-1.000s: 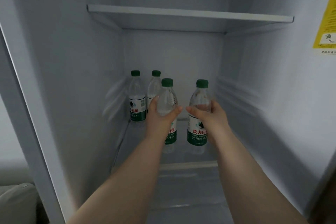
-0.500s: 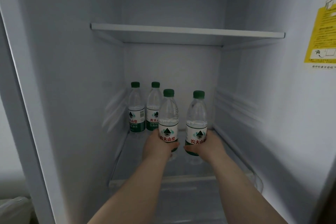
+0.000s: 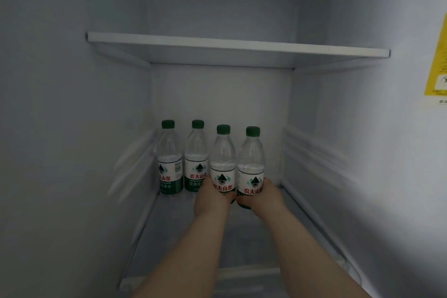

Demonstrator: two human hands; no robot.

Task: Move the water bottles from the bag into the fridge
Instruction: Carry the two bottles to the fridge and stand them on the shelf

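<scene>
Four water bottles point(image 3: 170, 152) point(image 3: 196, 150) point(image 3: 223, 150) point(image 3: 251, 152), two hands point(image 3: 211, 201) point(image 3: 264, 197), two shelves point(image 3: 237, 43) point(image 3: 183, 237), one yellow sticker point(image 3: 437, 55)

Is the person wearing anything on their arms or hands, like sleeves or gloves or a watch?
No. The left forearm and right forearm are bare, with no sleeves in view. The left hand and right hand have no gloves, and neither wrist shows a watch or bracelet. Most fingers are hidden, so rings cannot be told.

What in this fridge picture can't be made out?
Head view, the only one:
- Bases of the left-hand bottle and right-hand bottle: hidden by the left hand and right hand, so whether they stand on the glass shelf is unclear.
- Yellow sticker: cut by the right edge, print too small.
- The bag: outside the frame.
</scene>
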